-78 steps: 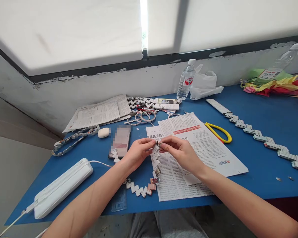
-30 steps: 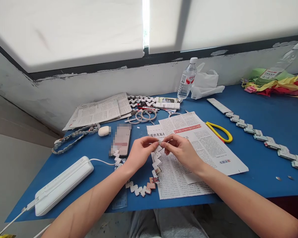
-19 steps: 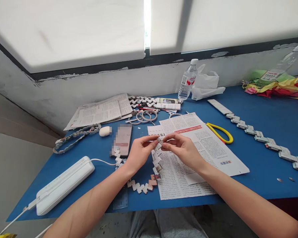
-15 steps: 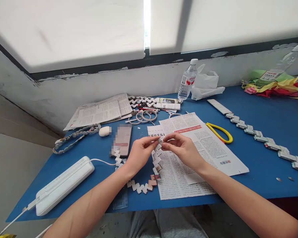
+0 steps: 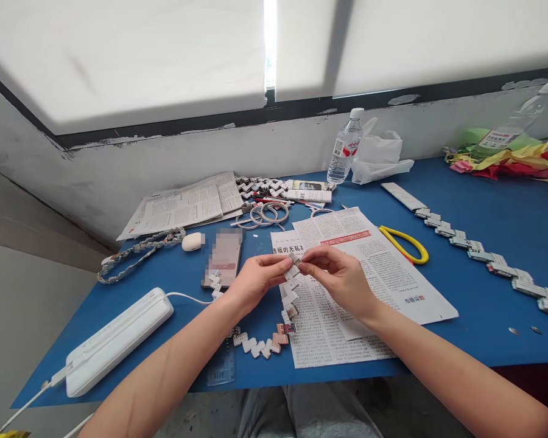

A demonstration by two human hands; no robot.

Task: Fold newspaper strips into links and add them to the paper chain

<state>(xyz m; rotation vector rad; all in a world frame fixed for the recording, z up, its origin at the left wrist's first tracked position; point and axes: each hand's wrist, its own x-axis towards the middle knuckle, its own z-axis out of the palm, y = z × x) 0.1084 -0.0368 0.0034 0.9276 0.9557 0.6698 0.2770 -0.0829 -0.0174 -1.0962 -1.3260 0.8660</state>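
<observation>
One paper chain point(image 5: 257, 348) joins our left hand point(image 5: 259, 281) and our right hand point(image 5: 340, 278) at the centre of the frame, thumb and forefinger of each pinched on its upper end. In the last half second our right hand has drifted slightly toward the right of the frame, while our left forearm point(image 5: 178, 359) has shifted a little up and left, baring more of the clear ruler point(image 5: 221, 368) and a dark-lettered link point(image 5: 235, 332) just above it. The end link point(image 5: 295, 259) looks turned between the fingertips, too small for us to tell how it sits. The chain's lower curve has barely stirred, so we judge the handling is confined to that top joint.

Below the curve, at the bottom of the frame, the front edge of the blue table point(image 5: 484, 322) runs near, leaving a thin margin. The phone point(image 5: 231, 244) and white box point(image 5: 119, 347) bound the left. Newspaper sheets point(image 5: 329, 347) lie under both hands, a yellow handle point(image 5: 422, 248) just beside their right edge. The broadest run of blue, as we read it, stretches at right between those sheets and a second chain point(image 5: 476, 250). The water bottle point(image 5: 346, 149), upper centre-right, stands well apart from our fingers.
</observation>
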